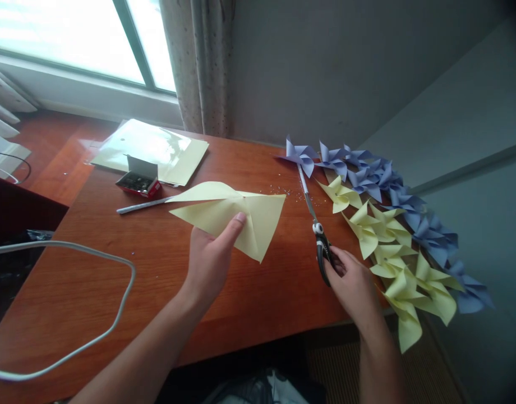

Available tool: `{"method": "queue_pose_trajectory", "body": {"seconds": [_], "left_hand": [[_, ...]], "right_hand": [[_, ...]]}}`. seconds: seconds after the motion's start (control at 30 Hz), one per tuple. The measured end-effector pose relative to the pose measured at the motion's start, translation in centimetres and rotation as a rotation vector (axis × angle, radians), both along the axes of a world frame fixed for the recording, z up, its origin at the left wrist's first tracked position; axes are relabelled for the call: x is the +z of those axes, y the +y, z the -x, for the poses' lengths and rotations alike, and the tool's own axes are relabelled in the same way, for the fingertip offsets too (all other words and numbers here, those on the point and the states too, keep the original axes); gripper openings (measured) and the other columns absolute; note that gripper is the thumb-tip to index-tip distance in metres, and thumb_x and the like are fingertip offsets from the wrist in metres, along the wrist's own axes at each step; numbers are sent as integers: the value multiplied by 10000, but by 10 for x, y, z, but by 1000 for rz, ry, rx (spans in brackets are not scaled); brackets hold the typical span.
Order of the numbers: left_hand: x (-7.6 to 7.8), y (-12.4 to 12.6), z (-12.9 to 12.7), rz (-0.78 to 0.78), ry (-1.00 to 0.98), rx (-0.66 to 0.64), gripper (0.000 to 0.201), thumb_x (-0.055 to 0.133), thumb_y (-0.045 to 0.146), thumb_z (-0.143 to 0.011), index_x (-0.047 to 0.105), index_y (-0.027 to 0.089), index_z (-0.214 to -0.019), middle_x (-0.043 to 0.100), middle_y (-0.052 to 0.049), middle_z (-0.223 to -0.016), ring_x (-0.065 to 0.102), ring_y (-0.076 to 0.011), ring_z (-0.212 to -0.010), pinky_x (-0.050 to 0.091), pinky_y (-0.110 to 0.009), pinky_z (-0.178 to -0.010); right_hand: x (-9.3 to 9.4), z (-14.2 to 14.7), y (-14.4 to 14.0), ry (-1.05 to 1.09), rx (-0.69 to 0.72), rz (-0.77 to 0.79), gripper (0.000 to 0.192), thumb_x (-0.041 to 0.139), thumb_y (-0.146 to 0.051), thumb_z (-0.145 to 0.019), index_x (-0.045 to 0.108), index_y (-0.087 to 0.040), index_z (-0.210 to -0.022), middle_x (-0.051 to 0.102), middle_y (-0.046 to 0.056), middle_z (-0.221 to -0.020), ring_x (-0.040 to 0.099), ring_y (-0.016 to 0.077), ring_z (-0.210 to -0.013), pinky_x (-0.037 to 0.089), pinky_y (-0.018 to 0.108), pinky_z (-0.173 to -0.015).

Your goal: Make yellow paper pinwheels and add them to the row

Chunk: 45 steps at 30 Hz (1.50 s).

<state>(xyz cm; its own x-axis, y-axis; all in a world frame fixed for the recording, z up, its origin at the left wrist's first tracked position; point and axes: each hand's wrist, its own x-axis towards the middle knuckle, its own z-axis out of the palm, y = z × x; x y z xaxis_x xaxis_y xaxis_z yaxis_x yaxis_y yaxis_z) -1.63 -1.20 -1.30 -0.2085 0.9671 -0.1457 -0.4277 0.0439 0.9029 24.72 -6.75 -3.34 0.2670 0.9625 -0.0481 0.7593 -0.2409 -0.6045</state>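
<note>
My left hand [213,249] pinches a sheet of pale yellow paper [258,219], thumb on top near its middle. Cuts divide the paper into pointed flaps, and it is held above the wooden table. At the right, my right hand [348,275] has its fingers at the black handles of a pair of scissors [322,241], whose closed blades point away from me. The blade tip meets a thin white stick beside a purple pinwheel [300,156]. Another pale rolled stick [142,206] lies left of the yellow paper, partly hidden by it.
Several yellow pinwheels [365,227] and purple pinwheels [363,182] crowd the table's right edge. An open small red box [140,182] of dark bits stands before a clear sleeve of yellow paper [186,163]. A white cable [129,292] loops over the left side. Tiny scraps dot the wooden table [258,303].
</note>
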Motion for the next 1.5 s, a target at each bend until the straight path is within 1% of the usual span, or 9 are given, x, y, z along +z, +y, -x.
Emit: {"method": "queue_pose_trajectory", "body": {"seconds": [0.13, 0.3, 0.47, 0.73, 1.0, 1.13, 1.23, 1.37, 1.5], "left_hand": [[-3, 1, -2, -12, 5, 3, 319, 789, 311, -817, 740, 173, -1100, 759, -64, -1085, 699, -248, -1028, 526, -302, -869], [-3, 1, -3, 0, 8, 11, 387, 803, 340, -792, 729, 141, -1115, 762, -94, -1094, 709, -272, -1038, 543, -307, -861], [-2, 1, -3, 14, -6, -8, 407, 799, 329, -793, 714, 153, -1151, 764, -86, -1104, 707, -276, -1057, 546, -305, -861], [-2, 2, -4, -3, 8, -7, 280, 788, 325, -794, 748, 163, -1019, 766, -76, -1062, 707, -248, -993, 546, -295, -838], [-3, 1, -3, -16, 10, -18, 280, 782, 331, -800, 742, 144, -1004, 762, -89, -1035, 707, -256, -985, 550, -299, -824], [-1, 1, -3, 6, 2, -40, 329, 792, 339, -785, 742, 150, -1049, 765, -98, -1091, 713, -272, -1008, 553, -320, -843], [0, 0, -3, 10, -5, -86, 346, 806, 341, -772, 749, 154, -1057, 768, -104, -1114, 706, -282, -1039, 556, -333, -860], [0, -1, -5, 2, 5, -185, 362, 812, 348, -773, 758, 147, -1068, 767, -122, -1142, 703, -298, -1067, 561, -345, -885], [-2, -1, -5, 7, 33, -268, 363, 812, 342, -785, 758, 151, -1089, 773, -118, -1139, 714, -296, -1062, 565, -339, -892]], "right_hand": [[2, 2, 14, -328, 68, -59, 308, 578, -368, -902, 725, -157, -1072, 725, 143, -1026, 691, 296, -913, 509, 388, -811], [-1, 3, 23, -529, 109, -31, 261, 601, -359, -910, 730, -165, -1027, 701, 115, -950, 654, 269, -833, 446, 347, -712], [5, 6, 29, -619, 142, 64, 228, 606, -356, -918, 724, -180, -1003, 691, 96, -910, 647, 250, -786, 408, 335, -665], [26, 21, 46, -771, 171, 256, 273, 574, -426, -933, 725, -203, -889, 704, 106, -876, 683, 273, -758, 320, 335, -583], [20, 5, 50, -703, 246, 231, 203, 633, -372, -889, 721, -189, -899, 702, 101, -878, 672, 266, -788, 378, 337, -628], [20, 2, 44, -463, 135, 34, 211, 661, -364, -868, 728, -183, -955, 723, 103, -928, 669, 257, -804, 448, 352, -702], [21, 18, 38, 112, 63, -77, 344, 677, -504, -864, 728, -186, -984, 748, 105, -957, 685, 254, -843, 512, 364, -769], [18, 55, 36, 961, 150, 69, 481, 610, -636, -887, 717, -203, -1067, 765, 95, -1034, 709, 259, -937, 547, 375, -821], [10, 80, 49, 1251, 126, 29, 536, 639, -662, -847, 685, -220, -1148, 771, 90, -1054, 716, 277, -1018, 577, 399, -842]]}}
